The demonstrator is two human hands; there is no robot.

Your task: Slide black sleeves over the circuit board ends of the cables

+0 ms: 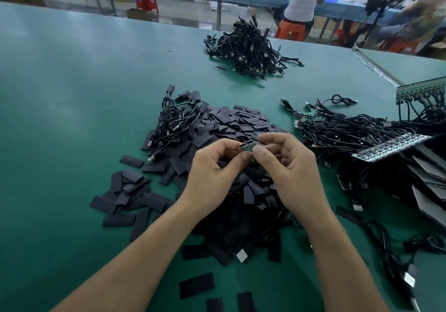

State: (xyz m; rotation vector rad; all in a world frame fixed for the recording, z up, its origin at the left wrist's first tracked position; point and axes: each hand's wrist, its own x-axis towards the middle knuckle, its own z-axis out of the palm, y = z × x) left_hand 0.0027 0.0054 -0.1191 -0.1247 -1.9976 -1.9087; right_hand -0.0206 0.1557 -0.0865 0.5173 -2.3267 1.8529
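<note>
Above the sleeve pile (241, 123), left hand (212, 169) and right hand (289, 167) pinch a green circuit board (246, 148). Possibly several boards, blurred.

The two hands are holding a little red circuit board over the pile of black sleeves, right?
No, the circuit board is green, not red. The head view shows the left hand and right hand holding it over the pile of black sleeves.
</note>
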